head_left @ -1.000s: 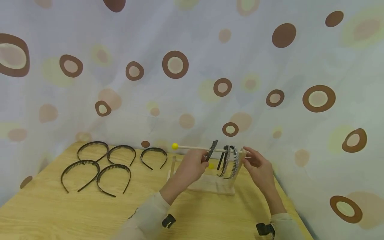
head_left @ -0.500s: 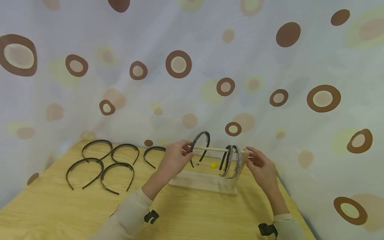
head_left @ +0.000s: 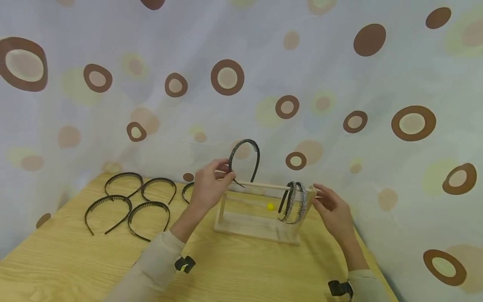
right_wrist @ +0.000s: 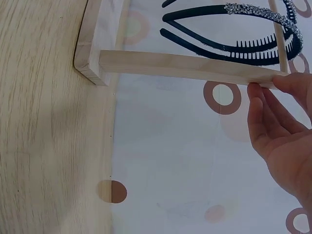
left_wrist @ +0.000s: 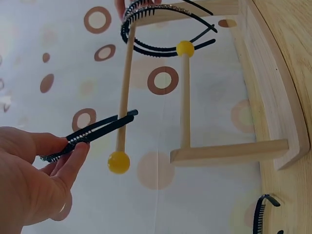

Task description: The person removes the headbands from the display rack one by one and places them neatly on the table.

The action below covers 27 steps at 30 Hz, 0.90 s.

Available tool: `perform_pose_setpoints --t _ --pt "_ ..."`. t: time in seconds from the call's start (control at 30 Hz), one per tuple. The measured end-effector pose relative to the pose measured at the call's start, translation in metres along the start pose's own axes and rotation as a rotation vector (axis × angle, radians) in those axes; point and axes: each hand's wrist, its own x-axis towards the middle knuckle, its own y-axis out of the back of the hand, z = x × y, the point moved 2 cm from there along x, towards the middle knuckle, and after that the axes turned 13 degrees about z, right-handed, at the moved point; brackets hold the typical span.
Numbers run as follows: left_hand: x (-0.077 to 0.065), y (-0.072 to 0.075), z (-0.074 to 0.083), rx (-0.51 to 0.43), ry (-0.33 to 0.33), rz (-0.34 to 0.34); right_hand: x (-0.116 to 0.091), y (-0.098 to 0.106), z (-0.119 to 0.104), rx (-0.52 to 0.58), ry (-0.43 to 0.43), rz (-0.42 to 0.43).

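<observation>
My left hand (head_left: 209, 182) pinches a dark toothed headband (head_left: 258, 161) by one side. The headband stands raised over the left part of the stand's upper rod (head_left: 264, 185); in the left wrist view its free ends lie across that rod (left_wrist: 126, 78), close to the yellow end ball (left_wrist: 118, 162). With thumb and fingertips my right hand (head_left: 333, 214) grips the top of the wooden stand's upright (right_wrist: 195, 66). Just beside it, a few glittery headbands (head_left: 302, 203) hang on the upper rod.
Several dark headbands (head_left: 109, 197) lie on the wooden table (head_left: 94, 268) at the left, one partly hidden by my left hand. A lower rod with a yellow ball (head_left: 270, 206) runs above the stand's base (head_left: 256, 233). A patterned curtain (head_left: 188, 126) hangs behind the table.
My left hand has drawn the headband leftward along the upper rod, away from the hanging ones, and lifted it higher. My right hand stays at the upright.
</observation>
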Motion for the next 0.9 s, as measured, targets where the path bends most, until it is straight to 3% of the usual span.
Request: perform_pose_setpoints --t 0.17,0.4,0.5,0.6,0.73,0.9 --pt "0.002 0.016 -0.006 -0.072 -0.001 0.033 -0.003 0.004 0.005 -0.034 0.016 0.011" --pt "0.007 0.043 -0.021 -0.301 0.166 0.062 0.004 0.015 0.009 -0.097 0.008 0.059" --pt "0.010 0.058 -0.030 -0.349 0.220 0.060 0.005 0.019 0.010 -0.095 -0.025 0.063" --pt "0.010 0.074 -0.040 -0.293 0.269 0.016 0.007 0.023 0.009 -0.109 -0.062 0.062" --pt "0.003 0.094 -0.059 -0.153 0.333 -0.098 0.007 0.028 0.008 -0.147 -0.107 0.058" --pt "-0.006 0.118 -0.082 0.072 0.325 -0.171 0.007 0.030 0.010 -0.158 -0.124 0.056"
